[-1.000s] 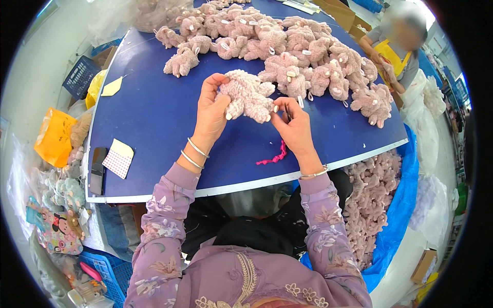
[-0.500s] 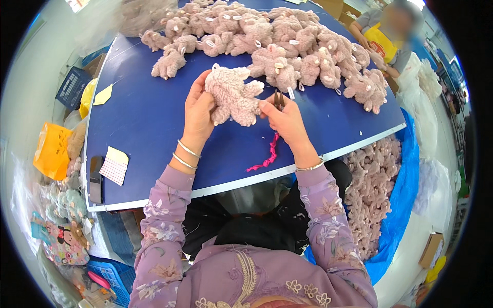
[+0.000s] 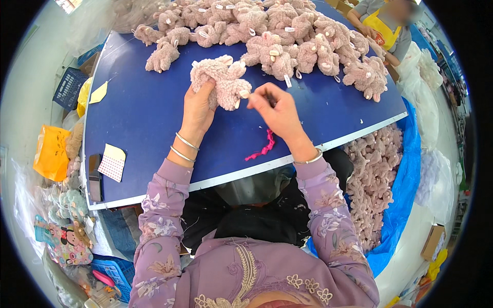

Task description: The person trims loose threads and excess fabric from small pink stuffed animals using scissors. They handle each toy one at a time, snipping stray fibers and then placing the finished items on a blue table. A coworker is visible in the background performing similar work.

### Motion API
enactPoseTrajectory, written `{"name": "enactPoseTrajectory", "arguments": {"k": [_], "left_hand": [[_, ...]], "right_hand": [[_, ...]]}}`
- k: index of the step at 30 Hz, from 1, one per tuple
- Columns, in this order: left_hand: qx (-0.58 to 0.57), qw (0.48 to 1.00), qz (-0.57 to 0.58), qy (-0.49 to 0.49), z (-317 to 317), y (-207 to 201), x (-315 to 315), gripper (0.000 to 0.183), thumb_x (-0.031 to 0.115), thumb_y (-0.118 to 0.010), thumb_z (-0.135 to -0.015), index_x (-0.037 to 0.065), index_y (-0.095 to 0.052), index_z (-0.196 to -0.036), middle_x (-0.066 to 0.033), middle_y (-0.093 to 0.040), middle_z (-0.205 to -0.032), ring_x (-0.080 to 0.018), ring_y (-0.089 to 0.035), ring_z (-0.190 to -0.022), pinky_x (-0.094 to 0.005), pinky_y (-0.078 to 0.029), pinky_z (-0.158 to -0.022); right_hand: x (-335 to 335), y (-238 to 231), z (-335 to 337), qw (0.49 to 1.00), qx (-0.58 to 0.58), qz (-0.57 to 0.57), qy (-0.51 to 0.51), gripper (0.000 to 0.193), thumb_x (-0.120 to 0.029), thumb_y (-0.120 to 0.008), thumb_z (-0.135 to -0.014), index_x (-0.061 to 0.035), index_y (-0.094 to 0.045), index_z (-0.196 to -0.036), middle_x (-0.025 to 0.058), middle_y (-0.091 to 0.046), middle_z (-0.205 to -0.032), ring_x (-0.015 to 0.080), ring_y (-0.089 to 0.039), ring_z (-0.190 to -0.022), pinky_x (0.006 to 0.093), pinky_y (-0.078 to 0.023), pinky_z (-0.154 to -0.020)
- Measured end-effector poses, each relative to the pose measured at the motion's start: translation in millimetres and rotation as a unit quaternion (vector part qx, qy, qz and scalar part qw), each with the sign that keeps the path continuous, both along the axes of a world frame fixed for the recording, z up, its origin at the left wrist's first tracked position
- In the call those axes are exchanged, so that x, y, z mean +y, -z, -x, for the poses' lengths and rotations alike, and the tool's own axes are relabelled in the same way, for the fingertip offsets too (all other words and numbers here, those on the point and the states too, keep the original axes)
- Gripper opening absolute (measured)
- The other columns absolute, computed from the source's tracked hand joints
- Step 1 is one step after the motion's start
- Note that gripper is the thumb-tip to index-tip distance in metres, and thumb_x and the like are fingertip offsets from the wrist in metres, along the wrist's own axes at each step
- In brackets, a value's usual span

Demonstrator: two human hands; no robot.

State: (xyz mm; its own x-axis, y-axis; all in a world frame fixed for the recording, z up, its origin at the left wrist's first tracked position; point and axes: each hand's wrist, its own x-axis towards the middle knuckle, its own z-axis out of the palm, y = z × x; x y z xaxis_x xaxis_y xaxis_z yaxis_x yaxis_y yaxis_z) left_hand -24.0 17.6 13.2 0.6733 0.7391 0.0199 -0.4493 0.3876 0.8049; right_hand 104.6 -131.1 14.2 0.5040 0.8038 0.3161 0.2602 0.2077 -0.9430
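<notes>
My left hand (image 3: 197,114) is closed around a small pinkish-beige plush toy (image 3: 220,77), its thumb pressed over the fuzzy body above the table. To its right, my right hand (image 3: 280,114) is closed with thumb and forefinger pinched together, a little apart from the toy's pale-tipped limb. Thread snips are tucked in that hand; only a dark bit shows between the fingers. A knotted bright pink cord (image 3: 267,143) trails below the right hand onto the blue table (image 3: 318,113).
A heap of similar plush toys (image 3: 280,28) with white loops covers the table's far side. More fill a blue-lined container (image 3: 377,174) at right. A patterned card (image 3: 112,163) and dark phone-like object (image 3: 95,177) lie at left. A person in a yellow apron (image 3: 382,31) works far right.
The toy and my left hand have shifted slightly left and tilted. My right hand has come away from the toy's limb and turned, hiding the snips' tips.
</notes>
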Motion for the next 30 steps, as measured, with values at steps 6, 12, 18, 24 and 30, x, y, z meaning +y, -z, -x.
{"name": "enactPoseTrajectory", "arguments": {"k": [6,12,18,24,30], "left_hand": [[-0.024,1.000,-0.007,-0.018,-4.7,4.3,-4.2,0.032,0.011,-0.056,-0.094,0.001,-0.050,-0.124,-0.0090,-0.060,-0.116,-0.0220,-0.061,-0.104,-0.0370,-0.052,-0.085],[-0.006,1.000,-0.006,-0.022,-5.8,9.0,-4.5,0.030,0.011,-0.055,-0.094,0.001,-0.052,-0.122,-0.0096,-0.061,-0.115,-0.0221,-0.062,-0.103,-0.0361,-0.052,-0.086],[0.027,1.000,0.006,0.015,-6.8,5.5,-10.9,0.029,0.010,-0.052,-0.094,0.001,-0.053,-0.121,-0.0105,-0.061,-0.115,-0.0227,-0.063,-0.102,-0.0361,-0.054,-0.084],[0.049,0.997,-0.061,-0.001,-9.4,9.1,-10.3,0.031,0.009,-0.053,-0.093,0.000,-0.052,-0.123,-0.0100,-0.061,-0.116,-0.0215,-0.062,-0.103,-0.0336,-0.053,-0.086],[0.047,0.988,-0.145,-0.006,-11.0,14.7,-18.8,0.031,0.023,-0.054,-0.096,0.003,-0.051,-0.120,-0.0077,-0.058,-0.115,-0.0164,-0.057,-0.105,-0.0322,-0.048,-0.088]], "right_hand": [[5.4,-4.6,18.7,0.998,-0.029,0.049,-0.001,0.024,-0.018,-0.072,-0.082,0.0014,-0.063,-0.094,0.0016,-0.063,-0.075,0.0042,-0.042,-0.057,0.0218,-0.037,-0.052],[6.0,-7.7,20.7,0.999,-0.034,0.004,0.003,0.018,-0.006,-0.069,-0.081,-0.0036,-0.059,-0.096,0.0011,-0.059,-0.081,0.0076,-0.041,-0.054,0.0241,-0.037,-0.051],[5.5,-3.4,19.7,0.994,-0.108,-0.030,-0.012,0.020,-0.004,-0.067,-0.081,-0.0055,-0.057,-0.099,0.0003,-0.054,-0.083,0.0068,-0.043,-0.060,0.0221,-0.037,-0.053],[8.6,-0.1,5.7,0.996,0.091,-0.009,0.015,0.035,-0.012,-0.071,-0.083,0.0029,-0.054,-0.109,0.0036,-0.060,-0.095,0.0074,-0.053,-0.078,0.0241,-0.046,-0.067],[0.9,-19.9,-8.1,0.981,0.163,0.103,0.004,0.034,-0.014,-0.067,-0.086,0.0062,-0.059,-0.113,0.0072,-0.065,-0.095,0.0117,-0.060,-0.084,0.0267,-0.050,-0.076]]}}
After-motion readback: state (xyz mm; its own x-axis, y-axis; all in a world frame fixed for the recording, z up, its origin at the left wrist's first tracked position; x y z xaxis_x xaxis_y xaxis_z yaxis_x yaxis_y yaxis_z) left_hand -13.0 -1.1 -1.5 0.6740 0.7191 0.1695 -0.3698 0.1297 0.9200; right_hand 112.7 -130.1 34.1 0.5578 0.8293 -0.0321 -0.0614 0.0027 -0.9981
